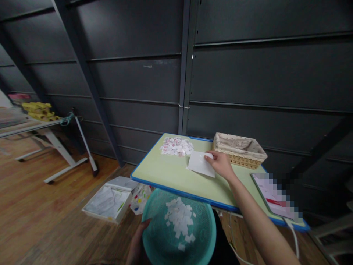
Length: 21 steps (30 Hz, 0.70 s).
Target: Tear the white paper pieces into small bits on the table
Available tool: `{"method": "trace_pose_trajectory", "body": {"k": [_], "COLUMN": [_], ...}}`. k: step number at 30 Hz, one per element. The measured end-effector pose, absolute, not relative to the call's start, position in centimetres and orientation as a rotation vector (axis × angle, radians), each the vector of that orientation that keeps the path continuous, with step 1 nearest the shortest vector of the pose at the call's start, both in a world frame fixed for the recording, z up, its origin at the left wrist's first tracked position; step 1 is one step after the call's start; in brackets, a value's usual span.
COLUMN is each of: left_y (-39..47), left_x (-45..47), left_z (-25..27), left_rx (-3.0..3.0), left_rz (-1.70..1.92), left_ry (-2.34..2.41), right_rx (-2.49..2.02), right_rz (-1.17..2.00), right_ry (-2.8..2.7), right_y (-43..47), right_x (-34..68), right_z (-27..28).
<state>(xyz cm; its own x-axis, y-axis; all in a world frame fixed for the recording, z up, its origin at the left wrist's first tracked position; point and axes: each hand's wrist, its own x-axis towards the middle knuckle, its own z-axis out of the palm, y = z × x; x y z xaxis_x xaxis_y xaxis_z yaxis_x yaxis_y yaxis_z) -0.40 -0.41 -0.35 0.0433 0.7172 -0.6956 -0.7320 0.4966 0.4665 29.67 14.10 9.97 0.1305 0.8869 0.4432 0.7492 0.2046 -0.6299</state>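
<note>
My right hand (220,165) pinches the right edge of a white sheet of paper (200,163), thumb on top, just over the table. Left of the paper lies a pile of small paper pieces (177,146), white with some pink. Below the table's front edge, a teal plastic basket (154,243) holds many small white paper squares (180,217). My left hand (139,237) grips the left rim of this basket, its thumb over the edge and the other fingers hidden.
The pale green table (162,176) has a blue edge. A cloth-lined woven basket (239,149) stands at its back right, near a tablet-like device (271,195) with a white cable. An open white box (106,202) sits on the floor at left. Dark wall panels rise behind.
</note>
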Motion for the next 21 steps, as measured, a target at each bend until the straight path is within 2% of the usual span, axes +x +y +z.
{"method": "trace_pose_trajectory", "body": {"k": [7,13,21], "left_y": [-0.7,-0.3,-0.4], "left_x": [0.1,0.1,0.0], "left_z": [-0.9,-0.4,0.7], "left_rx": [0.156,0.068,0.009], "left_rz": [1.139,1.102,1.066], "left_ry": [1.056,1.11,1.067], "right_rx": [-1.433,-1.365,-1.357], "right_rz": [0.48,0.689,0.389], "right_ry": [-1.73,-1.752,-1.52], "right_y": [11.4,8.5,13.2], "right_x": [29.0,27.6,28.6], "right_z": [10.7,10.1,10.6]}}
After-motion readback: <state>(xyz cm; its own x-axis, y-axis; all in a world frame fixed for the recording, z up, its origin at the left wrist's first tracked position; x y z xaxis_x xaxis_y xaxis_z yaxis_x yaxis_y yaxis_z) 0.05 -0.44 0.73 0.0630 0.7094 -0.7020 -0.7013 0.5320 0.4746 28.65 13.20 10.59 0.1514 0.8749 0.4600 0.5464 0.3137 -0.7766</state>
